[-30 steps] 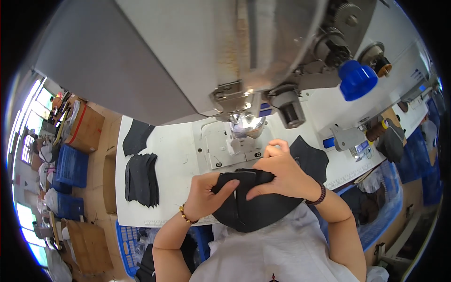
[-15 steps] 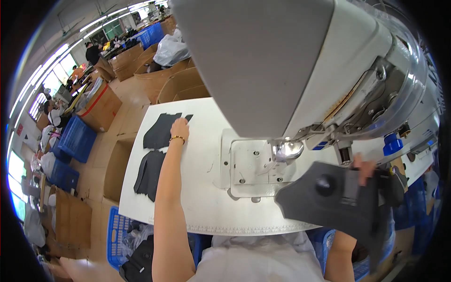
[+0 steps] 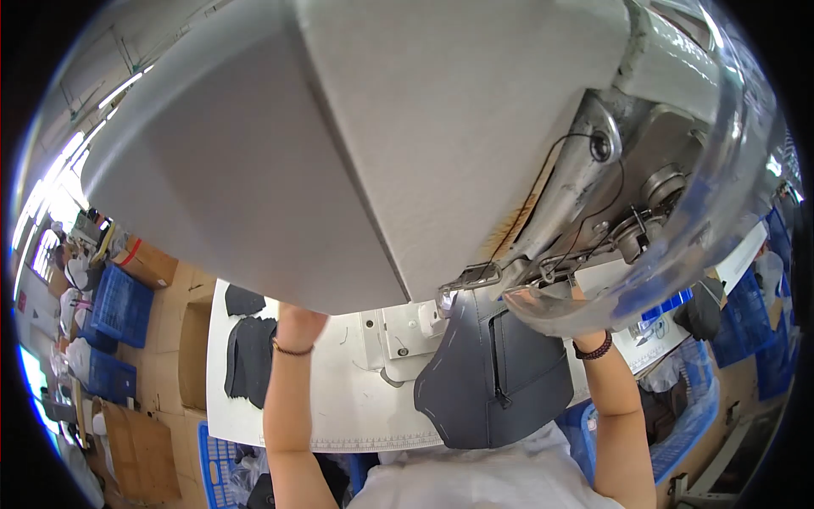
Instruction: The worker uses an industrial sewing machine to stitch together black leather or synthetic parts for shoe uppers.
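A dark grey panel [image 3: 454, 386] with a zipper [image 3: 498, 365] down its middle lies under the sewing machine head [image 3: 365, 153], its near edge reaching my lap. At the panel's far right edge is my right hand [image 3: 588, 338], a beaded bracelet at its wrist; the machine's guard and head hide its fingers. My left hand [image 3: 301, 327] is over the white table [image 3: 356, 428], left of the needle plate [image 3: 398, 335] and apart from the panel. The machine head covers its fingertips. Dark cut pieces [image 3: 249, 360] lie left of it, with another dark piece [image 3: 244, 300] beyond.
The clear plastic guard [image 3: 585, 316] hangs low above my right hand. Blue baskets [image 3: 219, 471] stand below the table on both sides. Cardboard boxes [image 3: 140, 450] and blue bins [image 3: 123, 305] stand on the floor to the left.
My view has moved closer to the machine head. The panel has come left, its zipper side now showing. My left hand has left the dark pieces and moved toward the machine.
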A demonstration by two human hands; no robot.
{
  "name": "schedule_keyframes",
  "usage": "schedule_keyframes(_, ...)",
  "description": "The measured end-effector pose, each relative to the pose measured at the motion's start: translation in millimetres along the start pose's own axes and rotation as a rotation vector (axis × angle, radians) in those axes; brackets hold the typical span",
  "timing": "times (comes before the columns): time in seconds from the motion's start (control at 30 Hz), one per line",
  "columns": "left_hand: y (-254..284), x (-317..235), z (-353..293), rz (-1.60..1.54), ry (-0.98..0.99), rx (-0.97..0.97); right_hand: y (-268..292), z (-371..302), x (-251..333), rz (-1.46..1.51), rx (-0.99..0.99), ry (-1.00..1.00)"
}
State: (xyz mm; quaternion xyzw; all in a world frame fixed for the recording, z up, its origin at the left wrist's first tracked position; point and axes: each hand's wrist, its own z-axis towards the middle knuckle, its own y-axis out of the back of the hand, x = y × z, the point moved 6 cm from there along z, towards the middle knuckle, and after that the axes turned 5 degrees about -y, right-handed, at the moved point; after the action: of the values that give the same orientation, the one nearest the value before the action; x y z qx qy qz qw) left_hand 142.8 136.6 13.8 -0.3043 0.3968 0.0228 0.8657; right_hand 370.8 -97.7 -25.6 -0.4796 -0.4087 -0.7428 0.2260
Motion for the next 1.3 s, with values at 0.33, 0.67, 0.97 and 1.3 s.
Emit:
schedule_keyframes(0.33, -129.0, -11.2, -44.2, 1.393, -0.751, 0.625, -11.7, 0.1, 33.7, 0.472, 0.233, 0.026)
schedule_keyframes(0.67, -141.1, 7.0, -40.3, 1.414, -0.966, 0.768, -10.0, 7.5, 60.5, 0.26, 0.291, 0.205)
schedule_keyframes(0.97, -141.4, 7.7, -36.0, 1.404, -0.907, 0.819, -11.7, 13.5, 53.2, 0.306, 0.261, 0.134)
schedule_keyframes(1.3, -144.8, 3.2, -30.4, 1.47, -0.939, 0.856, -9.1, 17.9, 46.9, 0.11, 0.146, 0.234)
